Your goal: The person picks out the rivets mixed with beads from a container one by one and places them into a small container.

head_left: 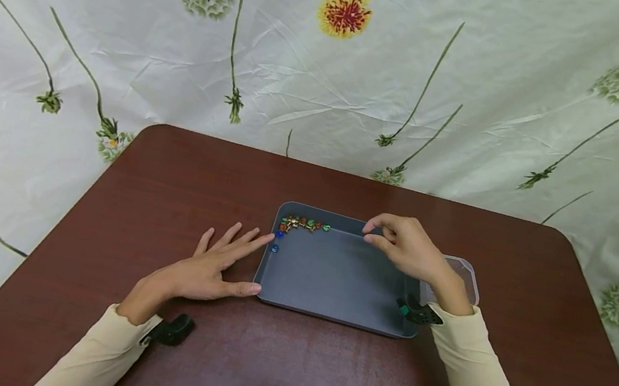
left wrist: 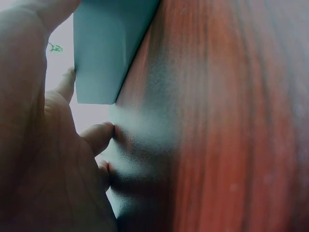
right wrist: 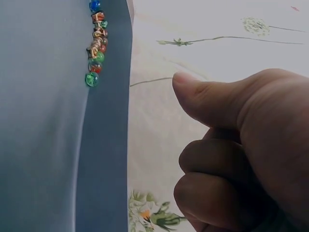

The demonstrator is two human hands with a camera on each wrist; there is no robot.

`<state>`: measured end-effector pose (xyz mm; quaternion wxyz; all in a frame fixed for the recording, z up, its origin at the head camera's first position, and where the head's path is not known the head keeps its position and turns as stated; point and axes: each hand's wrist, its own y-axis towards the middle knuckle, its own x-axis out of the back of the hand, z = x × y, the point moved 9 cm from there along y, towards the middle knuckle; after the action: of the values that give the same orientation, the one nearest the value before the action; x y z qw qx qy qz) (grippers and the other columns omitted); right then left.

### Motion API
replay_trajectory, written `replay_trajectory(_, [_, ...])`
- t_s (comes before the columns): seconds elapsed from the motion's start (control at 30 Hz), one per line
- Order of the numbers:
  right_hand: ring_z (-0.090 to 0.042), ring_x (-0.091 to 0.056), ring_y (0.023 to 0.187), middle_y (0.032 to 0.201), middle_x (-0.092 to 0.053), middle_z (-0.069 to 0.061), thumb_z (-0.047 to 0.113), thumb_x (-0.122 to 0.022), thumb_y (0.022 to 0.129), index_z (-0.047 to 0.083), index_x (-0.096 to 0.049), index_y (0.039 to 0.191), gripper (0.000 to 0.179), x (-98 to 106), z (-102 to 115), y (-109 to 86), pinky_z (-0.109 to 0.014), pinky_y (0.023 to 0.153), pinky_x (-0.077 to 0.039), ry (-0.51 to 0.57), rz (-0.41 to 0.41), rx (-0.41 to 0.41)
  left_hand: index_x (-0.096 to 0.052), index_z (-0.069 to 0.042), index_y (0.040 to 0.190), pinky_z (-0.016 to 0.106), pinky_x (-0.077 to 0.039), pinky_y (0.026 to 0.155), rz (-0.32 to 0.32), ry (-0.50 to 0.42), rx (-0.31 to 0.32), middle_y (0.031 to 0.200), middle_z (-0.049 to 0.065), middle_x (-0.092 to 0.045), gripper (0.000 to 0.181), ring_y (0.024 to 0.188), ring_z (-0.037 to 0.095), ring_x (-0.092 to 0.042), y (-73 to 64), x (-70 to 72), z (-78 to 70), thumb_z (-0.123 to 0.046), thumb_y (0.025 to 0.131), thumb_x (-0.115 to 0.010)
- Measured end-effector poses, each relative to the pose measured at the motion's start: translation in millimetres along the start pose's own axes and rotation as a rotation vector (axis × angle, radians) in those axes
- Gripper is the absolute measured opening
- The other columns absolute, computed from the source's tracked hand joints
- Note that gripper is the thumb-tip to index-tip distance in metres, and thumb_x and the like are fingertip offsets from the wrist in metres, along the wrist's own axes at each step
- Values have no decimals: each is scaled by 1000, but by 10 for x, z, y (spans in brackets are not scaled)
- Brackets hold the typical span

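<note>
A grey rectangular tray (head_left: 342, 272) lies on the table. Small glass beads in green, red and blue, mixed with gold-coloured pieces (head_left: 302, 222), line its far left corner; in the right wrist view the same row of beads (right wrist: 96, 48) runs along the tray wall. My left hand (head_left: 205, 274) has its fingers spread, thumb and a fingertip right at the tray's left rim. Over the far right part of the tray hovers my right hand (head_left: 404, 245), its index finger and thumb slightly apart and the other fingers curled. Nothing shows between them.
A clear plastic container (head_left: 463, 275) stands just right of the tray, partly behind the right wrist. The dark red-brown wooden table (head_left: 258, 360) has rounded far corners. Behind it hangs a pale floral cloth (head_left: 284, 47).
</note>
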<state>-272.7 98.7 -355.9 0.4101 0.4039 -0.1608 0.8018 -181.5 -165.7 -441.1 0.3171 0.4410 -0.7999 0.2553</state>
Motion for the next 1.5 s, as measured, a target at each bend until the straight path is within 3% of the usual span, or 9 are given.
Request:
replay_trajectory(0.37, [-8,-30,44,51,-29,7,13,-65,98,1,-71,112,19,-235,50,198,-26,58,-41,8,67,15,-13,-42,160,68,17,112,4,-2,-2,169,7,-9,86,155,37,9,-5,3,-8,-57,93,-64])
replay_trajectory(1.17, [-10,-35,45,50,-34,7,13,-67,98,2,-71,111,17,-535,126,490,-28,67,-48,-7,121,46,-12,-43,160,68,17,112,7,3,6,170,6,-9,87,155,37,10,-14,1,-8,-59,92,-64])
replay_trajectory(1.5, [-11,-33,45,51,-35,4,13,-66,98,4,-71,112,17,-631,163,616,-27,62,-44,-5,144,37,-12,-45,160,68,17,113,8,6,3,170,5,-9,86,155,36,10,-14,10,-4,-60,92,-63])
